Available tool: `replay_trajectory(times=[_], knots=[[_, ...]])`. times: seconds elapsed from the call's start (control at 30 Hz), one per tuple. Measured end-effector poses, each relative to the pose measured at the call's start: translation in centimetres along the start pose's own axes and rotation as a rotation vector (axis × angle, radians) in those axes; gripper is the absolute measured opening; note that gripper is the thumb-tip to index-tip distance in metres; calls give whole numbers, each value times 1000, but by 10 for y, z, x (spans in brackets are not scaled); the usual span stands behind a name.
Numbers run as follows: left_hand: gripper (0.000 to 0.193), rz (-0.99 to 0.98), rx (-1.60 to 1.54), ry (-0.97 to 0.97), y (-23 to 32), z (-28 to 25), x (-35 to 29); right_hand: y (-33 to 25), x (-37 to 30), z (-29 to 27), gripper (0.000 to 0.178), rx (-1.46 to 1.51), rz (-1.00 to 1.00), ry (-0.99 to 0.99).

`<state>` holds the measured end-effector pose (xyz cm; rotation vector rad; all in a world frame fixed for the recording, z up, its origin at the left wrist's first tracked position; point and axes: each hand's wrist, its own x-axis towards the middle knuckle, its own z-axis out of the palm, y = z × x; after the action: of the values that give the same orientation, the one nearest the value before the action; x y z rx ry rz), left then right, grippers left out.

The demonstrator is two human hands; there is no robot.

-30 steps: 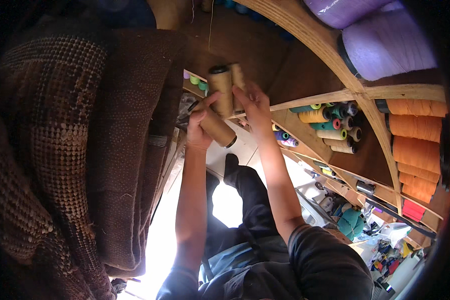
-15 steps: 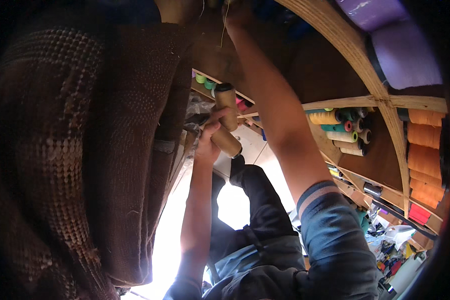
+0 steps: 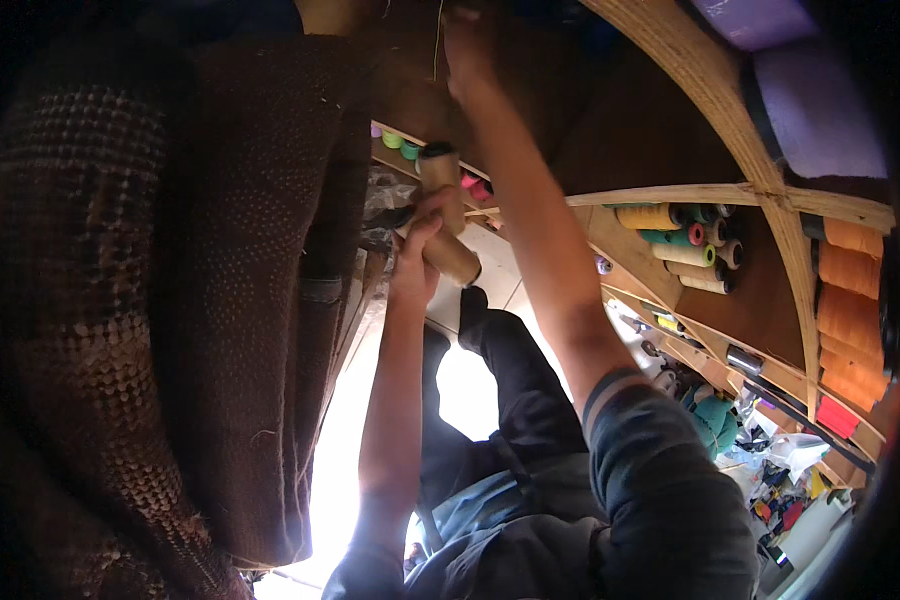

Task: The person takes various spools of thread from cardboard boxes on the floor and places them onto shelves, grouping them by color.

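Note:
My left hand (image 3: 416, 262) is closed round two tan thread spools. The upper spool (image 3: 446, 190) stands nearly upright with its dark end on top; the lower spool (image 3: 454, 260) slants down to the right beneath it. My right hand (image 3: 470, 45) is raised into the dark shelf space at the top of the view. Blur and shadow hide its fingers, so I cannot make out whether they grip anything. A pale thread (image 3: 438, 40) hangs just left of that hand.
Brown textured cloth (image 3: 240, 270) hangs close on my left. Wooden shelving (image 3: 770, 195) to my right holds stacked yellow, green and tan spools (image 3: 695, 255), orange spools (image 3: 850, 300) and purple ones (image 3: 820, 110). A cluttered pile (image 3: 780, 480) lies at lower right.
My right hand has shifted slightly left and is blurred. My left hand still grips both spools and sits a little higher and further left in the view, which has itself moved slightly.

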<state>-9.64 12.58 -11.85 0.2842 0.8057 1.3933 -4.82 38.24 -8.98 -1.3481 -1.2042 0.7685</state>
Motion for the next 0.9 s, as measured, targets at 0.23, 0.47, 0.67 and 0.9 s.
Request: replay_trajectory(times=[0.23, 0.47, 0.67, 0.9], knots=[[60, 65, -256, 65, 27, 47, 6, -53, -149, -134, 42, 136, 441, -464], [69, 15, -186, -25, 18, 45, 1, -61, -147, -137, 49, 45, 373, -533], [61, 73, -300, -129, 26, 57, -2, -84, -122, -106, 49, 98, 244, -160], [60, 71, -245, -188, 25, 50, -4, -27, -32, -45, 48, -176, -197, 278]])
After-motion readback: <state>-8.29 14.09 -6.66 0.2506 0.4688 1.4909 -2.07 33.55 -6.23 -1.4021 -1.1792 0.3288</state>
